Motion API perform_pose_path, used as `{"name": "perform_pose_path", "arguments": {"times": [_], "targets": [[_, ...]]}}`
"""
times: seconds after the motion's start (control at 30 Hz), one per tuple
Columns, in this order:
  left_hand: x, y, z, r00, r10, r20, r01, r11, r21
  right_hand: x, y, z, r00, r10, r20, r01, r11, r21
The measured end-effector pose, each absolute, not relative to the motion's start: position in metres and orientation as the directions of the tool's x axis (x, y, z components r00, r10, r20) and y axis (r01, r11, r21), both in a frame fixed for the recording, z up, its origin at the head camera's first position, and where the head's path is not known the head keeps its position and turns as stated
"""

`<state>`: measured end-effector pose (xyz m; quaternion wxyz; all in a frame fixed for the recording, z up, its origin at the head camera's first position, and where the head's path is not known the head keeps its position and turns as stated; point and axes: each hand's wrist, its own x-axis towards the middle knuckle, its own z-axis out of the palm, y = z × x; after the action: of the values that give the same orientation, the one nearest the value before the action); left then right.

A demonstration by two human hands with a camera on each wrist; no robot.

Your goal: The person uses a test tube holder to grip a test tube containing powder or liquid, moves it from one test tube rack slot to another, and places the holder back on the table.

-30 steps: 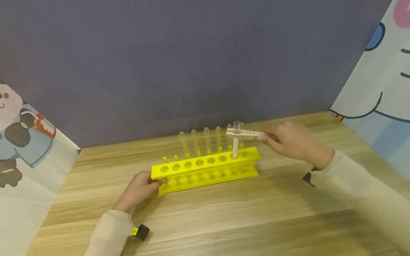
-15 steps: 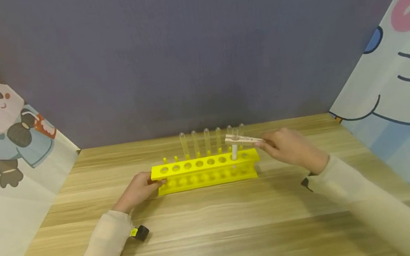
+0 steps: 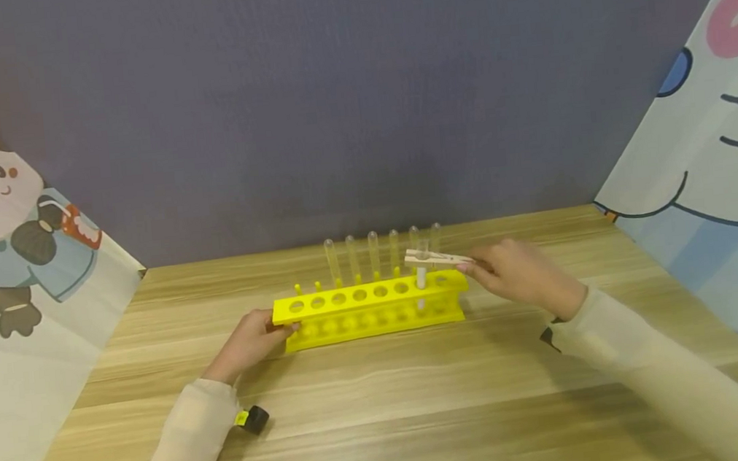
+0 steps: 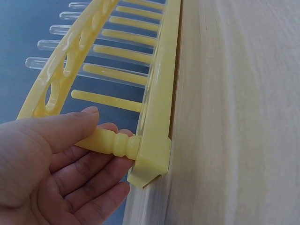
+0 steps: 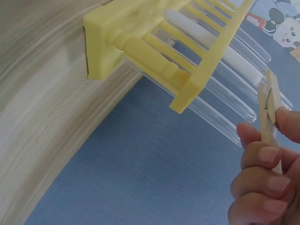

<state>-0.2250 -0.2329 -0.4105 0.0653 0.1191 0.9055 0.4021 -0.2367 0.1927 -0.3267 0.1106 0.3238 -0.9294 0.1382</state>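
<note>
A yellow test tube rack (image 3: 323, 311) stands on the table. My left hand (image 3: 250, 341) grips its left end, thumb and fingers around the end post (image 4: 110, 142) in the left wrist view. In my right hand (image 3: 519, 274) is a wooden test tube clamp (image 3: 440, 258), pinched between thumb and fingers. The clamp's front end holds a test tube (image 3: 421, 277) with white contents near its top. That tube passes down through a hole near the rack's right end. In the right wrist view, the white filling (image 5: 241, 63) shows above and below the rack's upper plate.
Several clear test tubes (image 3: 374, 252) stand upside down on pegs along the rack's back row. Two pegs at the left (image 3: 298, 289) are bare. A dark panel (image 3: 357, 100) rises behind the table (image 3: 385, 419), with cartoon-printed sheets (image 3: 27, 238) at both sides.
My right hand has come down and slightly left with the clamp, and the white-filled tube has sunk deeper through the rack hole. My left hand has stayed on the rack.
</note>
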Motion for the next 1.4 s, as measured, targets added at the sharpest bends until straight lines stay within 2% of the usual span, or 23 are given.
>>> {"name": "perform_pose_path", "arguments": {"times": [1.4], "targets": [[-0.223,-0.232,-0.410,-0.962,0.272,-0.037,0.152,0.640,0.753,-0.237,0.192,-0.342,-0.789,-0.541,0.291,-0.605,0.767,-0.214]]}}
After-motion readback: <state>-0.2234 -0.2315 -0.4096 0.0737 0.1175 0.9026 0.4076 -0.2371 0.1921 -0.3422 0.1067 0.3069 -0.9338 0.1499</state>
